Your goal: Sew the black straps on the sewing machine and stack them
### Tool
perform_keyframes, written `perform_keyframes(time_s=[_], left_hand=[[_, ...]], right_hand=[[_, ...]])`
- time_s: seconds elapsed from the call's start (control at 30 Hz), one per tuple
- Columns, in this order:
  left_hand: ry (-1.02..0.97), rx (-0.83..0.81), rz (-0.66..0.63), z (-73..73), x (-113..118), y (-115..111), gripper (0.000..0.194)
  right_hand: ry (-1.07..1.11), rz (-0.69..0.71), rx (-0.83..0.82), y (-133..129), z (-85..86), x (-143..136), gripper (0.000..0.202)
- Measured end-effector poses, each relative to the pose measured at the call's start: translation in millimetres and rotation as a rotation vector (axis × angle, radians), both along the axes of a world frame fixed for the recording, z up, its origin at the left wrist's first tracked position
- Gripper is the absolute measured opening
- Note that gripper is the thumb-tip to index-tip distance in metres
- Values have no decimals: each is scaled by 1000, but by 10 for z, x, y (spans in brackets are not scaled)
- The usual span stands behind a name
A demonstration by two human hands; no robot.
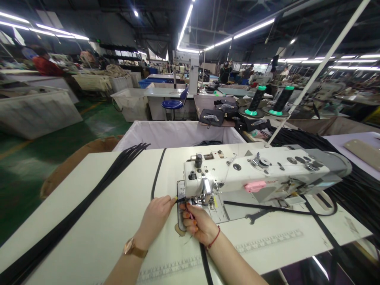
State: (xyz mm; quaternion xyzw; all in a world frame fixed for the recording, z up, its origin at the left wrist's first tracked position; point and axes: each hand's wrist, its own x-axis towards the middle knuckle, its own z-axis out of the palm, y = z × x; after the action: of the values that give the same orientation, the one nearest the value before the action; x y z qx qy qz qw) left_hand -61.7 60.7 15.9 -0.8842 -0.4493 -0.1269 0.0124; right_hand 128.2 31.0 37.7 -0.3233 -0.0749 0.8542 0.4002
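My left hand [157, 215] is closed at the left side of the sewing machine's [225, 174] needle area, its fingertips pinching a narrow black strap [159, 170]. The strap's far part curves away over the table's back edge. Close by on the right, my right hand [198, 223] is closed around a small pink-handled tool [191, 215]; its kind is mostly hidden by the fingers. Both hands nearly meet over the metal plate [180, 225] below the presser foot. Another black strap [205, 264] runs under my right wrist toward the front edge.
A bundle of black straps [86, 204] lies along the table's left. Right of the needle are a loose strap [252, 204] and a wrench [257, 216]. Two black thread cones [257, 101] stand behind the machine. Beyond the table sits a white-lined bin [175, 132].
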Motion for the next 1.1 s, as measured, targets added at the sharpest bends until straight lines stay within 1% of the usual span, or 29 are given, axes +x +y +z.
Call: perform_keyframes(time_s=[0.2,0.37,0.53,0.67,0.77,0.83,0.9,1.0,1.03,1.1], left_hand=[[28,-16,35,44,12,-40,21],[46,0,48,37,16,-48,22],[30,23,43,17,8,-44,26],[-45,-17,47,-18,-68,-29,28],[-265,-115,66,22,-95,-51,28],[-473,-228,88,115,-65,-121,28],[-699,-396,140,255,-9,-254,29],[-1055,-686,206,506,70,-557,37],[-1154,-762,207,592,85,-675,41],[-1292,-857,196,756,96,-915,42]], right_hand=[[-100,48,9,12,42,33,19],[-151,103,16,37,55,54,16],[-214,94,46,42,29,30,17],[-265,52,100,10,24,-7,22],[-293,16,165,-89,46,-21,30],[-353,16,240,-214,87,-12,33],[-548,34,400,-380,164,15,32],[-944,6,726,-644,352,65,27],[-1037,-9,799,-720,428,74,28],[-1172,1,899,-839,581,71,30]])
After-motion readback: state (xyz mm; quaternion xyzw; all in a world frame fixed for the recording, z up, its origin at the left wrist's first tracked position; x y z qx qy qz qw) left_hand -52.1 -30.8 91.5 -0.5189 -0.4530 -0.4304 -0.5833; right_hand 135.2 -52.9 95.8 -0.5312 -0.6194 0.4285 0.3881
